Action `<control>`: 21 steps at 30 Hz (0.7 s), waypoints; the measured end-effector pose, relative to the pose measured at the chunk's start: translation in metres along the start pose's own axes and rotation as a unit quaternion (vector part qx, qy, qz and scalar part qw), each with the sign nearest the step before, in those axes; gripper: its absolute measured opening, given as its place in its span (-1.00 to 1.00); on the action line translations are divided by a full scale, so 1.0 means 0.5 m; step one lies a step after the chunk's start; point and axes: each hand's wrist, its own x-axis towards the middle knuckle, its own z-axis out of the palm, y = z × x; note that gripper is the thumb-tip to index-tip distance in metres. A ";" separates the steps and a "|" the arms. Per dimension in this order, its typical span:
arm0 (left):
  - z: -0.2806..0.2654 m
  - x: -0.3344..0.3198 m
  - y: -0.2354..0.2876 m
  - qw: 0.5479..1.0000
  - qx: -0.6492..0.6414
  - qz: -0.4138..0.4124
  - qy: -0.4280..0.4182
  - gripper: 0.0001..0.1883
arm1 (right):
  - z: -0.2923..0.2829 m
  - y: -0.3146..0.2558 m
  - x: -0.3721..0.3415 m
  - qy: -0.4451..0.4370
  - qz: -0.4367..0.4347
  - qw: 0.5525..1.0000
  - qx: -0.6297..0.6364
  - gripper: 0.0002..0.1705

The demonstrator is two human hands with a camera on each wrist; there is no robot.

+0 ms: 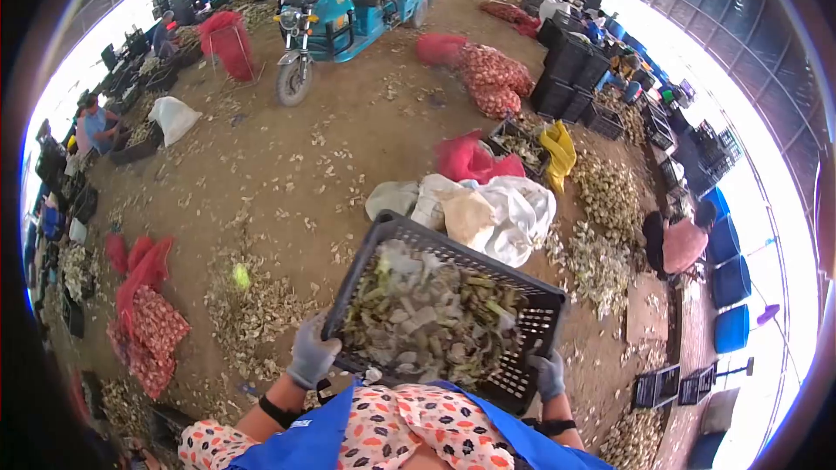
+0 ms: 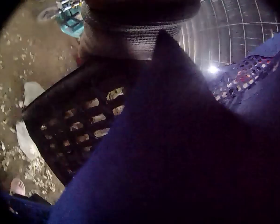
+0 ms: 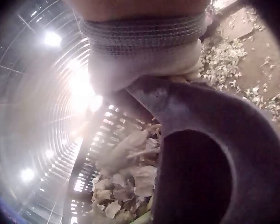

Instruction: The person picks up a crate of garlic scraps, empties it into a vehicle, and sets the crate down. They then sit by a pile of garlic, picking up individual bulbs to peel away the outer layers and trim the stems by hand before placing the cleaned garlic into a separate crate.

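Note:
A black plastic crate (image 1: 544,326) with slotted walls is held in front of the body, tilted in the head view. Inside lies a heap of dry papery husks and greenish stalk scraps (image 1: 427,313), which the right wrist view shows as pale husks (image 3: 130,182). My gloved left hand (image 1: 312,352) grips the crate's near left corner. On the right side, my gloved right hand (image 1: 549,374) grips the rim by the end wall. Blue cloth covers much of the left wrist view, hiding the left fingers. The right fingers are largely hidden behind the crate's dark edge (image 3: 252,126).
White sacks (image 1: 505,218) and a pink mesh bag (image 1: 475,157) lie just beyond the crate. Filled red mesh sacks (image 1: 152,331) stand at left. A blue cargo tricycle (image 1: 348,17) is parked ahead. A seated person (image 1: 684,244) is at right, near blue barrels (image 1: 731,278). Husks litter the ground.

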 end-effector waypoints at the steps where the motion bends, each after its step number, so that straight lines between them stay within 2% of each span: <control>1: -0.012 0.027 0.026 0.996 -0.065 -0.062 -0.008 -0.52 | 0.037 -0.042 0.043 -0.034 0.001 0.999 0.006 -0.76; 2: -0.024 0.054 0.049 0.996 -0.064 -0.063 -0.005 -0.52 | 0.057 -0.052 0.103 -0.066 -0.019 0.997 -0.026 -0.72; 4: -0.047 0.085 0.075 0.987 -0.114 -0.099 0.055 -0.50 | 0.128 -0.130 0.177 -0.117 -0.002 0.993 -0.010 -0.72; 5: -0.054 0.104 0.062 0.983 -0.135 -0.077 0.101 -0.48 | 0.167 -0.172 0.218 -0.116 0.004 0.993 -0.010 -0.72; 7: -0.085 0.155 0.019 0.974 -0.163 -0.110 0.116 -0.47 | 0.247 -0.233 0.292 -0.156 -0.003 0.987 -0.037 -0.71; 8: -0.100 0.194 0.003 0.963 -0.193 -0.135 0.134 -0.46 | 0.276 -0.239 0.334 -0.156 0.001 0.987 -0.041 -0.71; 10: -0.125 0.295 -0.014 0.963 -0.182 -0.140 0.142 -0.47 | 0.346 -0.245 0.449 -0.183 -0.012 0.980 -0.082 -0.75; 12: -0.155 0.387 -0.051 0.962 -0.176 -0.141 0.155 -0.46 | 0.429 -0.269 0.515 -0.173 -0.003 0.981 -0.085 -0.79; 13: -0.182 0.456 -0.067 0.979 -0.114 -0.108 0.129 -0.45 | 0.476 -0.287 0.547 -0.157 -0.010 0.983 -0.093 -0.81; 16: -0.252 0.661 -0.143 0.977 -0.170 -0.086 0.094 -0.43 | 0.604 -0.353 0.630 -0.134 -0.010 0.987 -0.083 -0.82; 18: -0.290 0.768 -0.081 0.975 -0.174 -0.110 0.083 -0.42 | 0.646 -0.384 0.658 -0.117 0.005 0.992 -0.038 -0.81; 20: -0.323 0.886 -0.036 0.988 -0.119 -0.093 0.044 -0.41 | 0.693 -0.421 0.692 -0.088 0.004 0.994 -0.065 -0.79; 21: -0.335 0.946 -0.032 0.989 -0.115 -0.093 0.016 -0.40 | 0.713 -0.435 0.714 -0.068 -0.008 0.997 -0.035 -0.79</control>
